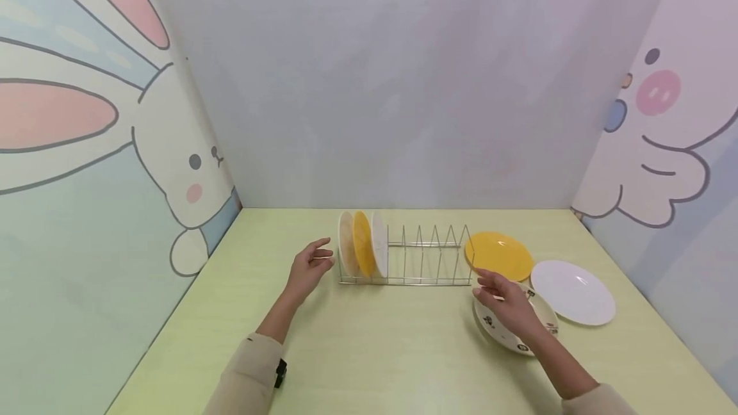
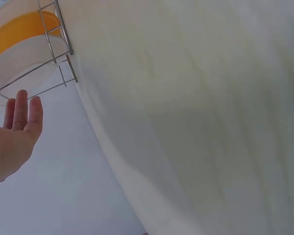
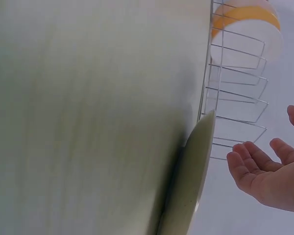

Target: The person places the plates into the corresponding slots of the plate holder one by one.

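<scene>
My left hand hovers just left of the wire dish rack, fingers loosely bent and holding nothing. Three plates stand upright in the rack's left slots: a cream plate, a yellow plate and a white plate. Over a cream patterned plate on the table hangs my right hand, relaxed and empty. In the right wrist view, the hand is apart from that plate's rim. The left wrist view has the left hand beside the rack's end.
Another yellow plate lies at the rack's right end, and a white plate lies farther right. Walls with cartoon drawings border the pale table at the left, back and right.
</scene>
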`<state>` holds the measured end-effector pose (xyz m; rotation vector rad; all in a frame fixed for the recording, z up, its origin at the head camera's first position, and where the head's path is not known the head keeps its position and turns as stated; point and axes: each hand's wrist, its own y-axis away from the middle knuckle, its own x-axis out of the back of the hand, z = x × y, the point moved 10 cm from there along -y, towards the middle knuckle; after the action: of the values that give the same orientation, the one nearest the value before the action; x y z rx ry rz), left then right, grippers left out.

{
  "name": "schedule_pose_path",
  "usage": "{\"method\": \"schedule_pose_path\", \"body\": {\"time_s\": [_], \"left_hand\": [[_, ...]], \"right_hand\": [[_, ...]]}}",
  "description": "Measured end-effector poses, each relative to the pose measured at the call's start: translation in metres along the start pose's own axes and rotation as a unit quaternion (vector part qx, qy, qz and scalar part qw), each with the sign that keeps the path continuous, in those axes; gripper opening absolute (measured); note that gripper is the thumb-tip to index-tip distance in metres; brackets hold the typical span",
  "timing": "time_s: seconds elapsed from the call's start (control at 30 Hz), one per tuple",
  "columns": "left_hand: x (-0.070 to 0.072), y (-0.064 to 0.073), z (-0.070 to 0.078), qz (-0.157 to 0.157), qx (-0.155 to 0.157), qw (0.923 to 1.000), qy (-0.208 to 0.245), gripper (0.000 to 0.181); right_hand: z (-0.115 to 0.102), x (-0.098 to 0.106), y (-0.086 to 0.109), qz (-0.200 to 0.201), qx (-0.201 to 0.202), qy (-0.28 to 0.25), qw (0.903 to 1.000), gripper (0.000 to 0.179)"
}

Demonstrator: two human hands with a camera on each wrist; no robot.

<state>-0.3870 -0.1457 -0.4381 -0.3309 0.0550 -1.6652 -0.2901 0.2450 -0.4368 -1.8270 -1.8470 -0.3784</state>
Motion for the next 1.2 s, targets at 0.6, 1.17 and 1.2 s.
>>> {"method": "schedule_pose_path", "body": {"time_s": [0.6, 1.17, 1.2], "left_hand": [[-0.018, -0.008, 0.013, -0.102, 0.026, 0.9938, 0.035, 0.044], [-0.021, -0.013, 0.001, -0.125, 0.067, 0.9880, 0.061, 0.046], [-0.021, -0.014, -0.002, -0.126, 0.069, 0.9875, 0.064, 0.047]], "right_hand": [[0.002, -0.001, 0.026, -0.017, 0.033, 0.054, 0.9979, 0.061], [0.033, -0.014, 0.036, 0.002, 0.001, 0.227, 0.9739, 0.062], [0.035, -0.015, 0.036, 0.001, -0.003, 0.238, 0.9713, 0.061]]}}
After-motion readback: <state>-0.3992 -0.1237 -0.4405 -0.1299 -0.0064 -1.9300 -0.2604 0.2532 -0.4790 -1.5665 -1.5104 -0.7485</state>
